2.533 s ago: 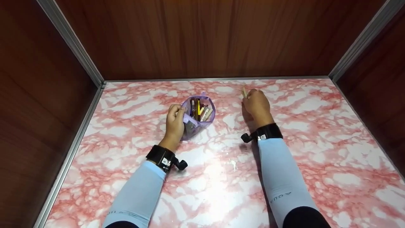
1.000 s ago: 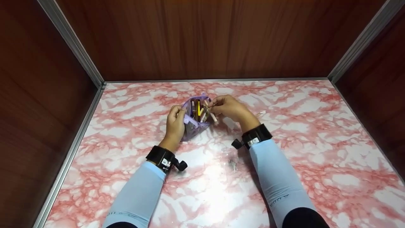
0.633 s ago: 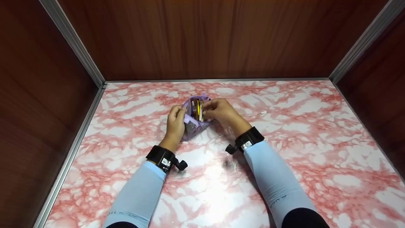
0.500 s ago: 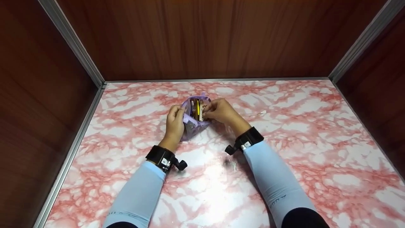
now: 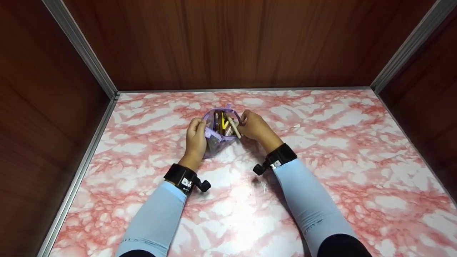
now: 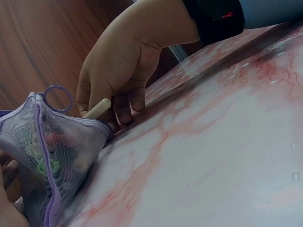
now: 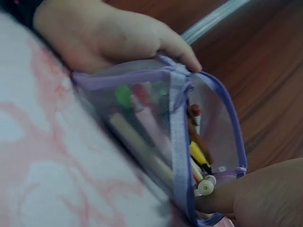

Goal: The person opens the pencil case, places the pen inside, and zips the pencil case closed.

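A purple-edged mesh pencil pouch (image 5: 217, 142) stands on the table with its zip open. Pens and other slim items fill it, among them a yellow one (image 5: 222, 121). My left hand (image 5: 195, 137) grips its left edge. At the opposite rim is my right hand (image 5: 255, 125); in the right wrist view one of its fingers reaches inside the mouth, and in the left wrist view other fingertips hang outside, so it pinches the rim. A cream pen (image 5: 234, 126) leans across the opening beside that hand, its end poking above the rim. The lower contents show blurred through the mesh.
The table (image 5: 339, 160) has a pink and white marbled top. Dark wood panels (image 5: 228, 43) rise at the back and both sides, with metal strips along the edges. A small white speck (image 5: 297, 126) lies right of the right hand.
The right hand came from the table at the right, carrying slim cream items to the pouch. It reached inside, then drew back to the right rim; a cream pen now slants there. The left hand stayed.
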`<state>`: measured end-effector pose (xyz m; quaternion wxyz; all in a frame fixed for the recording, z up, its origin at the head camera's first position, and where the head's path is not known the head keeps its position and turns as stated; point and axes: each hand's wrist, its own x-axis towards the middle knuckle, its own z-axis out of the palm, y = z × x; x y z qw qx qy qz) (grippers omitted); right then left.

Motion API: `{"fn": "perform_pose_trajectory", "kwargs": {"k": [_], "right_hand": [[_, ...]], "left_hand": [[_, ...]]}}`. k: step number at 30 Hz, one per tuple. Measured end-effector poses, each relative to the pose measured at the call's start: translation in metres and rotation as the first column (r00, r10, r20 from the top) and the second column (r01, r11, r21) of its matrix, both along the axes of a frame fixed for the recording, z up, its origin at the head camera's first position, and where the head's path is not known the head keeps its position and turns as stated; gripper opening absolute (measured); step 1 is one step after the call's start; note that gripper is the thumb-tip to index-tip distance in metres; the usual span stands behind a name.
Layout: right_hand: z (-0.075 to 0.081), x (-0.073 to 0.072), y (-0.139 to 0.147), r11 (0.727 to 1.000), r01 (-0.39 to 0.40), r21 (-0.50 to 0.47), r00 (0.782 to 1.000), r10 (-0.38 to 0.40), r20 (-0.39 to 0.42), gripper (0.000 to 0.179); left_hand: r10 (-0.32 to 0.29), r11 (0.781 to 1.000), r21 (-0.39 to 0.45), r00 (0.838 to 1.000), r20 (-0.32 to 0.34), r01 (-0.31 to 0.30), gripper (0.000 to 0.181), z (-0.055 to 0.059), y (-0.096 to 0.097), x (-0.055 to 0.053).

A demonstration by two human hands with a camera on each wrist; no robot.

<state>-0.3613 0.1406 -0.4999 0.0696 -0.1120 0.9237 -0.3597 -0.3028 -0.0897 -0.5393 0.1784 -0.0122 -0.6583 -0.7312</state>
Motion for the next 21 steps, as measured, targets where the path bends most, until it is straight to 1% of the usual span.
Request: {"fn": "perform_pose_trajectory", "kwargs": {"k": [5, 6, 7, 10, 12, 13, 14, 17, 19, 20, 21], "right_hand": [[-0.001, 0.001, -0.003, 1.000, -0.003, -0.023, 1.000, 0.003, 0.022, 0.045], [0.009, 0.008, -0.007, 1.000, 0.000, -0.017, 0.999, 0.000, 0.036, 0.047], [0.009, 0.008, -0.007, 1.000, -0.006, -0.015, 0.999, 0.006, 0.032, 0.049], [0.009, 0.008, -0.008, 1.000, -0.020, 0.016, 1.000, 0.020, -0.002, 0.051], [0.010, 0.008, -0.008, 0.999, -0.030, 0.039, 1.000, 0.030, -0.008, 0.049], [-0.001, -0.003, -0.005, 0.999, -0.040, 0.036, 0.999, 0.041, -0.012, 0.048], [-0.001, -0.004, -0.004, 0.999, -0.040, 0.031, 0.999, 0.040, -0.006, 0.047], [0.003, -0.006, -0.003, 0.999, -0.027, -0.032, 0.999, 0.028, 0.037, 0.039], [0.007, -0.006, -0.003, 0.991, 0.000, -0.130, 0.997, 0.010, 0.081, 0.033], [0.022, 0.004, -0.006, 0.983, 0.030, -0.182, 0.994, -0.010, 0.113, 0.032], [0.025, 0.004, -0.006, 0.966, 0.060, -0.252, 0.988, -0.022, 0.151, 0.031]], "left_hand": [[0.008, 1.000, 0.000, 1.000, 0.012, -0.008, 0.030, 0.001, -0.001, 0.001], [0.009, 1.000, -0.003, 1.000, 0.017, -0.008, 0.031, 0.001, -0.001, 0.002], [0.011, 1.000, -0.006, 1.000, 0.018, -0.011, 0.031, 0.001, -0.001, 0.002], [0.017, 1.000, -0.006, 1.000, 0.021, -0.017, 0.029, 0.001, -0.002, 0.002], [0.022, 1.000, 0.004, 1.000, 0.011, -0.022, 0.027, 0.001, -0.002, 0.002], [0.023, 1.000, 0.008, 1.000, 0.004, -0.023, 0.026, 0.001, -0.002, 0.002], [0.016, 1.000, 0.027, 1.000, -0.015, -0.015, 0.025, -0.007, -0.003, -0.004], [0.017, 0.999, 0.035, 1.000, -0.025, -0.016, 0.023, -0.007, -0.003, -0.005], [0.016, 0.999, 0.042, 1.000, -0.025, -0.015, 0.023, -0.007, -0.003, -0.005], [0.016, 0.999, 0.048, 1.000, -0.023, -0.015, 0.023, -0.006, -0.002, -0.005], [0.021, 0.999, 0.044, 1.000, -0.009, -0.021, 0.022, 0.002, 0.000, 0.000]]}}
